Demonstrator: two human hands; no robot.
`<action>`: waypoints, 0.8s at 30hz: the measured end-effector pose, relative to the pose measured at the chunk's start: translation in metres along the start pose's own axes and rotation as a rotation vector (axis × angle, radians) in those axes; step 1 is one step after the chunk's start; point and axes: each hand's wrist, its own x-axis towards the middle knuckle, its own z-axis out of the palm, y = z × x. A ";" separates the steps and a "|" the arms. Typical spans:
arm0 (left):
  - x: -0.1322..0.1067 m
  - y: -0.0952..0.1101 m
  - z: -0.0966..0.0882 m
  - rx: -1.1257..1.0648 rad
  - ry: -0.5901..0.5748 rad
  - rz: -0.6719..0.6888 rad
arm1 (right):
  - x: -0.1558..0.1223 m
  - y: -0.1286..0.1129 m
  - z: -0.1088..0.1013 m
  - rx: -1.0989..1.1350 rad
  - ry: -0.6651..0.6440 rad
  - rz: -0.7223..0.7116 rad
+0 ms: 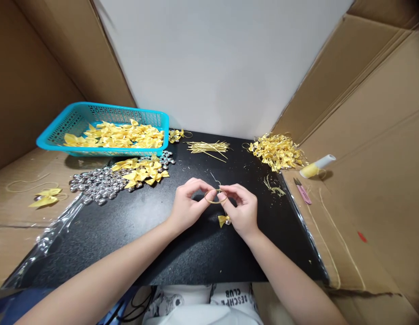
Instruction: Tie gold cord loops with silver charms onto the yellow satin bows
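A loop of gold cord (214, 202) is pinched between both my hands over the middle of the black table. My left hand (189, 205) has thumb and forefinger closed on its left side. On the other side my right hand (242, 210) grips the loop the same way. Loose cord ends (214, 178) stick up beyond the fingertips. Below the right fingers hangs a small yellow bow (222, 220) with a silver bell (227, 222) beside it. The exact spot where the fingers press the cord is partly hidden.
A blue basket (101, 150) of yellow bows stands back left, with silver bells (97, 184) and more bows (145, 174) before it. Cut gold cords (207, 147) lie at the back. Right are a pile of corded bows (277, 151), scraps (273, 186), pink snips (302, 192) and a spool (317, 166).
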 end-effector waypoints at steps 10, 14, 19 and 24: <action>0.001 0.003 0.001 0.018 -0.016 0.019 | 0.002 0.003 -0.003 -0.067 0.006 0.000; 0.001 0.003 0.000 0.028 -0.035 0.013 | 0.007 0.002 -0.007 -0.044 -0.099 0.077; 0.001 0.002 0.001 0.027 -0.056 0.013 | 0.010 0.000 -0.008 -0.030 -0.119 0.149; 0.000 0.000 0.002 0.044 -0.065 0.001 | 0.011 0.002 -0.009 -0.056 -0.111 0.133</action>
